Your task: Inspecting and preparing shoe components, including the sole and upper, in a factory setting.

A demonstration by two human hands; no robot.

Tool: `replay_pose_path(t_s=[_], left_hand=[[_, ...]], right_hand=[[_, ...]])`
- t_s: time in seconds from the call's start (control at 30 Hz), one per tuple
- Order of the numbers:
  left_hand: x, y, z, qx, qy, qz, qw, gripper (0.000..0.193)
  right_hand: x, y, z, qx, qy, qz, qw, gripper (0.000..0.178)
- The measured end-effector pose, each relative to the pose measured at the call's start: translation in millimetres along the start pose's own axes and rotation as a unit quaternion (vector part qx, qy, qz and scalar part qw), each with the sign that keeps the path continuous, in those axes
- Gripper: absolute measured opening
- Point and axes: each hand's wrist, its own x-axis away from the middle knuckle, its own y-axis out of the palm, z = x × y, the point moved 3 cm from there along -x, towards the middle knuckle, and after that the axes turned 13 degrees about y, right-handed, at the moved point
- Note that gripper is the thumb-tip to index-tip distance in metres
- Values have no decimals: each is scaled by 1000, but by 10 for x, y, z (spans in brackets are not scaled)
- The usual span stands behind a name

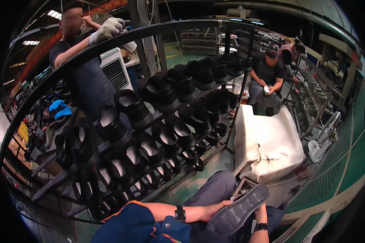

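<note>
A black shoe (239,210) lies tilted over my lap, its dark patterned sole turned up toward me. My left hand (215,209) grips its left edge, thumb along the sole's side. On the opposite side my right hand (261,211) holds the shoe, most of its fingers hidden behind it. A small grey pointed piece (254,226) shows beside my right wrist; I cannot tell what it is. Just beyond the shoe's toe is a metal frame (244,185), partly covered by the shoe. Both wrists carry black bands.
A tall black rack (166,25) with several tiers of black shoes (166,91) stands ahead and left. Behind it a gloved person (83,60) leans on its top rail. A cream-covered block (271,141), a white fan (322,141) and a seated person (267,75) are farther right.
</note>
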Motion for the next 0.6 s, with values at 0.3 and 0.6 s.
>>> replay_pose_path(t_s=[0.3, 0.6], left_hand=[[-37, 1040, 817, -185, 227, -139, 946, 125], [693, 748, 1188, -229, 407, -92, 879, 114]], right_hand=[[837, 443, 47, -124, 121, -300, 938, 64], [571, 1081, -732, -17, 1, -161, 987, 56]])
